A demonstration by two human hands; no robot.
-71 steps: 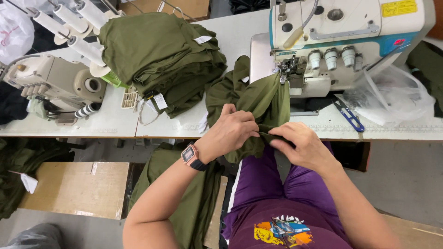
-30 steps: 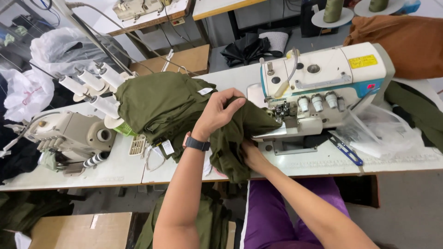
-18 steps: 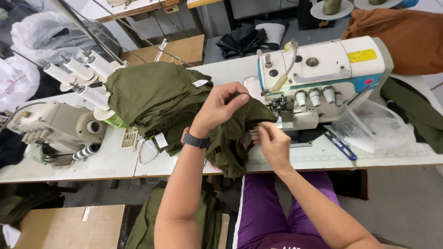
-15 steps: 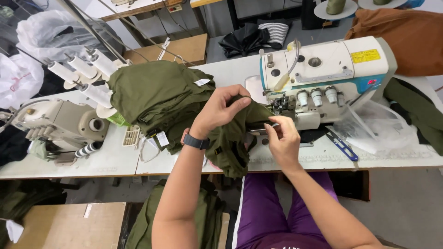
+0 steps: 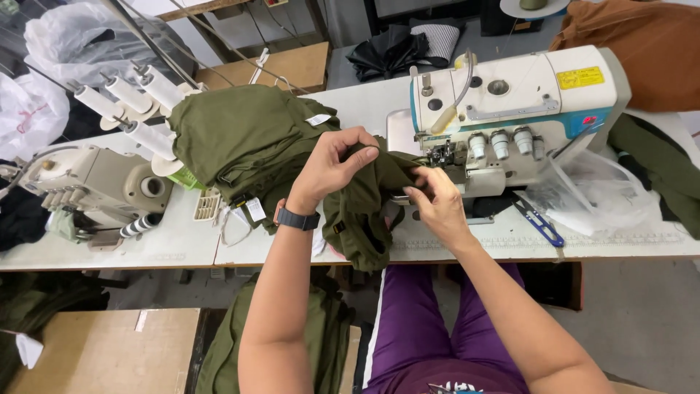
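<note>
An olive green garment piece point(image 5: 362, 208) lies bunched at the front of a white overlock sewing machine point(image 5: 510, 109). My left hand point(image 5: 332, 164), with a dark watch on the wrist, grips a fold of this garment from above. My right hand point(image 5: 436, 204) pinches the fabric's edge right by the machine's presser foot point(image 5: 441, 155). Part of the garment hangs over the table's front edge toward my lap.
A stack of olive garments point(image 5: 248, 138) sits left of my hands. A second machine point(image 5: 95, 186) with white thread cones stands far left. Blue snips point(image 5: 538, 221) and a clear plastic bag point(image 5: 598, 193) lie on the right. More green fabric point(image 5: 313, 343) hangs below the white table point(image 5: 642, 241).
The garment went from my lap up onto the table. My right hand moved from under the fabric to its edge at the presser foot; my left hand kept its grip.
</note>
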